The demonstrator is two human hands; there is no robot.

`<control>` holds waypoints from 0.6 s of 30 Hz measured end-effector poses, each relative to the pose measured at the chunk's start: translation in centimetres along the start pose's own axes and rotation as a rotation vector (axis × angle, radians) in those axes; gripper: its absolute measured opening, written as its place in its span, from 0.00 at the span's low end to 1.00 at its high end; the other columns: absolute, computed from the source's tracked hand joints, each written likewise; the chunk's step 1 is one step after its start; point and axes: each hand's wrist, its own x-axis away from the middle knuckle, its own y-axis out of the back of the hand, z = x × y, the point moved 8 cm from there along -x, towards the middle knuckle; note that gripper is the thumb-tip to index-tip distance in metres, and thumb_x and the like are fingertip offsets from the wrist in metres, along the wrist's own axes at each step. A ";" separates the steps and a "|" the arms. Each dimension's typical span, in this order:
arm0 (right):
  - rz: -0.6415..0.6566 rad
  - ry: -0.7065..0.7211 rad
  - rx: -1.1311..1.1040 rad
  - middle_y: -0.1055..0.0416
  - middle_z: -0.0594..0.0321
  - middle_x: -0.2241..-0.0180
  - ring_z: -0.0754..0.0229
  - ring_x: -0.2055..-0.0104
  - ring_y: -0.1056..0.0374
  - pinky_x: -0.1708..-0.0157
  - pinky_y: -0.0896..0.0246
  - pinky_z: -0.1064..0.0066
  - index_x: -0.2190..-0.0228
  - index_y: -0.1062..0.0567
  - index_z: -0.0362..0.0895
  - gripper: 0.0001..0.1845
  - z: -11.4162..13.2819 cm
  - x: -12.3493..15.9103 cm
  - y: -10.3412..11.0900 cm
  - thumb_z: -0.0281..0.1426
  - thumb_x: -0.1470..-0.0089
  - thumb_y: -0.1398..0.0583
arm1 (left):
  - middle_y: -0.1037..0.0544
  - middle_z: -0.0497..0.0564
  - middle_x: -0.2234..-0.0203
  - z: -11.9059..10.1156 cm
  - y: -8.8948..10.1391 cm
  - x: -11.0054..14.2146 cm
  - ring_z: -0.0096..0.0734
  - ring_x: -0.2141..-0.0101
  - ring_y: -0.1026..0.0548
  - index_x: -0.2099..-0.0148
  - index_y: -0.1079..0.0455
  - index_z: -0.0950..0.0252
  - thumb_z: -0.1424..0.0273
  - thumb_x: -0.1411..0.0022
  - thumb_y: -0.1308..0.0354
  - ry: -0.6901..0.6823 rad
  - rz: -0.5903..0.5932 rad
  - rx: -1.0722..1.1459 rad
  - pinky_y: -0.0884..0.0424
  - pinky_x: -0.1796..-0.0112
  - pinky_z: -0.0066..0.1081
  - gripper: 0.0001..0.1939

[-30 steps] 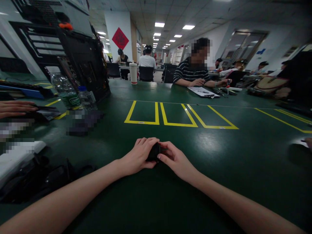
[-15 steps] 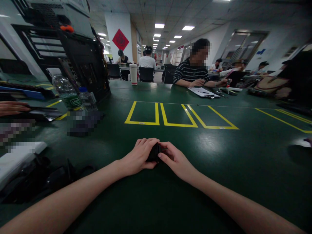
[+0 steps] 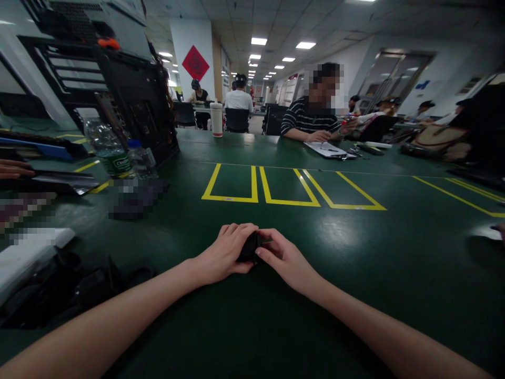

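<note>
Both my hands meet on the green table top [image 3: 355,295], a little in front of me. My left hand [image 3: 224,252] is curled round a small black object [image 3: 249,247], fingers wrapped over its top. My right hand [image 3: 282,258] pinches the same object from the right side with thumb and fingertips. Most of the object is hidden by my fingers, so its shape stays unclear. Both forearms rest low over the table.
Yellow tape rectangles [image 3: 276,184] mark the table ahead. Plastic bottles [image 3: 108,147] and a black rack [image 3: 130,100] stand at the left. A white tumbler [image 3: 215,119] stands far off. A person in a striped shirt [image 3: 307,121] sits opposite with papers [image 3: 329,149]. Another person's hand [image 3: 11,169] lies at the left edge.
My hands have stayed still on the black object. The other person's hand at the left edge has drawn back leftward. The person opposite has raised one hand.
</note>
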 end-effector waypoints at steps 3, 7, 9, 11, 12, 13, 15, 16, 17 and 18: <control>0.052 0.015 -0.013 0.36 0.63 0.58 0.61 0.55 0.36 0.56 0.37 0.66 0.59 0.38 0.48 0.15 0.4 0.3 -0.4 0.27 0.50 0.45 | 0.41 0.55 0.51 -0.1 0.2 0.0 0.40 0.56 0.38 0.45 0.56 0.61 0.71 0.48 0.43 -0.001 0.004 0.002 0.45 0.54 0.42 0.32; -0.010 0.058 0.015 0.36 0.64 0.60 0.62 0.56 0.36 0.56 0.37 0.66 0.62 0.36 0.47 0.10 0.7 0.4 -0.1 0.28 0.49 0.45 | 0.41 0.56 0.51 -0.4 0.5 0.0 0.40 0.55 0.38 0.44 0.57 0.61 0.71 0.48 0.43 0.003 0.019 0.004 0.45 0.53 0.42 0.33; -0.036 0.053 0.027 0.36 0.63 0.61 0.61 0.56 0.36 0.57 0.36 0.65 0.63 0.36 0.47 0.10 0.6 0.2 0.1 0.29 0.49 0.45 | 0.40 0.55 0.51 -0.4 0.6 0.0 0.40 0.56 0.38 0.44 0.57 0.60 0.70 0.47 0.44 0.008 0.021 0.011 0.44 0.54 0.42 0.32; -0.037 0.020 0.034 0.36 0.62 0.59 0.60 0.56 0.36 0.57 0.36 0.64 0.60 0.38 0.47 0.13 0.2 0.0 0.1 0.30 0.50 0.45 | 0.40 0.55 0.51 -0.4 0.5 0.0 0.39 0.56 0.38 0.44 0.56 0.60 0.70 0.47 0.44 0.008 0.023 0.016 0.44 0.54 0.42 0.32; -0.032 0.004 0.039 0.37 0.61 0.58 0.59 0.55 0.36 0.57 0.36 0.63 0.58 0.38 0.47 0.15 0.0 0.0 0.1 0.30 0.50 0.45 | 0.40 0.55 0.51 -0.3 0.4 0.0 0.39 0.55 0.38 0.44 0.56 0.61 0.70 0.47 0.44 0.007 0.019 0.016 0.44 0.53 0.42 0.31; -0.023 -0.008 0.040 0.37 0.61 0.57 0.60 0.55 0.36 0.57 0.37 0.63 0.58 0.39 0.47 0.16 -0.1 0.0 0.1 0.30 0.50 0.45 | 0.40 0.55 0.51 -0.3 0.4 0.0 0.40 0.55 0.38 0.45 0.56 0.61 0.70 0.47 0.44 0.007 0.013 0.013 0.45 0.53 0.42 0.31; 0.013 -0.014 0.028 0.36 0.62 0.58 0.61 0.56 0.35 0.56 0.37 0.64 0.58 0.39 0.47 0.15 -0.1 0.1 -0.1 0.29 0.50 0.45 | 0.40 0.55 0.51 -0.1 0.2 0.0 0.40 0.55 0.38 0.45 0.56 0.61 0.70 0.48 0.43 0.005 -0.003 0.000 0.45 0.53 0.42 0.32; 0.031 -0.010 0.015 0.36 0.62 0.59 0.61 0.57 0.35 0.56 0.37 0.64 0.59 0.39 0.47 0.15 0.0 0.1 -0.3 0.28 0.50 0.45 | 0.41 0.55 0.51 0.0 0.1 0.0 0.40 0.55 0.38 0.45 0.56 0.61 0.71 0.49 0.43 0.003 -0.010 -0.007 0.45 0.53 0.42 0.33; 0.044 -0.004 0.000 0.36 0.63 0.59 0.62 0.58 0.35 0.57 0.36 0.65 0.60 0.39 0.47 0.14 0.1 0.2 -0.4 0.28 0.50 0.44 | 0.41 0.55 0.51 0.0 0.0 0.0 0.40 0.55 0.39 0.45 0.56 0.62 0.71 0.49 0.42 -0.002 -0.012 -0.012 0.46 0.53 0.41 0.33; 0.049 0.005 -0.013 0.36 0.64 0.60 0.62 0.58 0.34 0.57 0.36 0.65 0.60 0.39 0.47 0.14 0.2 0.3 -0.4 0.28 0.50 0.44 | 0.41 0.55 0.51 0.0 -0.1 0.0 0.40 0.55 0.39 0.45 0.56 0.62 0.72 0.50 0.42 -0.005 -0.010 -0.015 0.46 0.53 0.41 0.34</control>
